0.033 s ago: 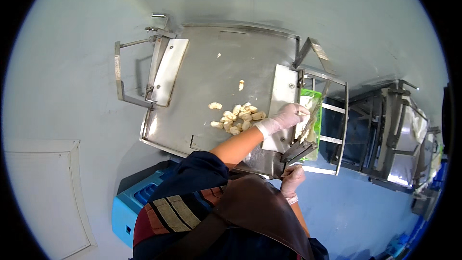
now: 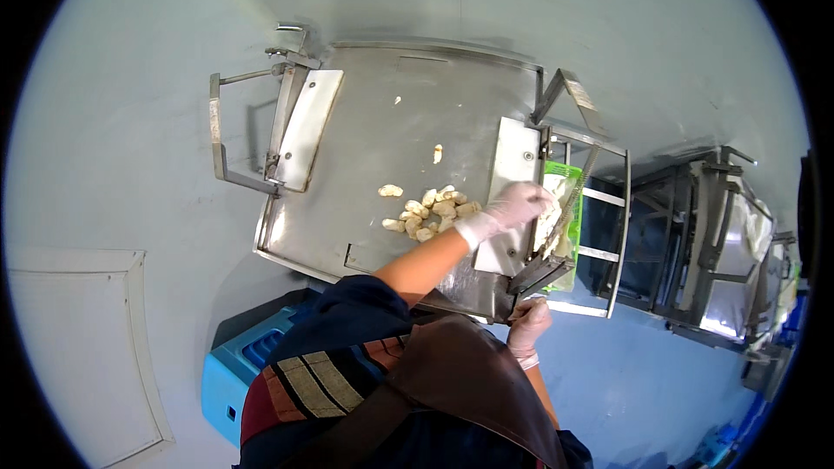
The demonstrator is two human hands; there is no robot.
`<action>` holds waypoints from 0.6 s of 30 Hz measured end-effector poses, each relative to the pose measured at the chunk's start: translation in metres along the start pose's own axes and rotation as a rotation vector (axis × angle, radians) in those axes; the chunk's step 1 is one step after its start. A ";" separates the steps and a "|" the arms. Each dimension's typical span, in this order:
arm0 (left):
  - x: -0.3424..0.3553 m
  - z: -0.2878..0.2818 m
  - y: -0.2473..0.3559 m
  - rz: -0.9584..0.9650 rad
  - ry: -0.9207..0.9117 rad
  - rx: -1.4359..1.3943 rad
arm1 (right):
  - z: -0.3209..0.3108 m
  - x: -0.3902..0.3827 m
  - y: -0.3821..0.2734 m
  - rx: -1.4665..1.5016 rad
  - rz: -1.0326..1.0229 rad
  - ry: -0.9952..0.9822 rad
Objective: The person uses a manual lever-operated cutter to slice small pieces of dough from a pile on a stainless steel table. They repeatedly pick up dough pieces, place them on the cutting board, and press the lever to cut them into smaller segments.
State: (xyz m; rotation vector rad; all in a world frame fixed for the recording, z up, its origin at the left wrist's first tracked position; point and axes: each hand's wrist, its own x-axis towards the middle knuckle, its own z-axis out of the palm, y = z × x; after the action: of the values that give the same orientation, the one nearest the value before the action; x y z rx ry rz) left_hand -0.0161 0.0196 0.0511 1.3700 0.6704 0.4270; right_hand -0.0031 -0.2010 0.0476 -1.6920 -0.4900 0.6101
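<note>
My left hand (image 2: 514, 207), in a thin white glove, reaches over the white board (image 2: 506, 156) at the table's right side. Its fingers are curled down at the hinged metal cutter (image 2: 540, 274); whatever they pinch is hidden beneath them. Below the near end of that cutter, my gloved right hand (image 2: 529, 326) is closed in a fist around its handle, which the fingers mostly cover. Several pale, brown-tinged lumps (image 2: 413, 208) lie in a loose pile left of my left wrist. Just beyond the cutter, white pieces (image 2: 556, 187) rest in a green basket (image 2: 575, 172).
The steel table (image 2: 373, 122) has a raised rim and a few scraps on it. A second white board (image 2: 309, 130) with a metal frame is fixed at its left. A metal rack (image 2: 615, 254) surrounds the basket. Similar equipment (image 2: 725, 243) stands farther right, and a blue plastic stool (image 2: 228, 382) is lower left.
My left hand has drawn back slightly to the left from the cutter, fingers still curled. The right fist stays in the same place, and the pile looks unchanged.
</note>
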 end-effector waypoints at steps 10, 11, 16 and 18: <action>-0.115 -0.194 -0.064 -0.341 0.530 1.079 | 0.001 0.002 0.001 -0.028 -0.050 -0.022; -0.109 -0.191 -0.059 -0.414 0.537 1.022 | 0.000 0.002 0.002 -0.034 -0.036 -0.013; -0.045 -0.104 0.003 -0.069 0.588 0.458 | -0.004 0.003 -0.002 0.010 0.005 -0.020; -0.011 -0.061 -0.019 0.162 0.613 0.604 | -0.005 0.003 0.000 0.028 0.003 -0.050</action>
State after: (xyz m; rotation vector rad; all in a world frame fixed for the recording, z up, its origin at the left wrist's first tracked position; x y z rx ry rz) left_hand -0.0666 0.0550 0.0310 1.8886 1.2657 0.8373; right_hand 0.0019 -0.2029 0.0481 -1.6544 -0.5131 0.6600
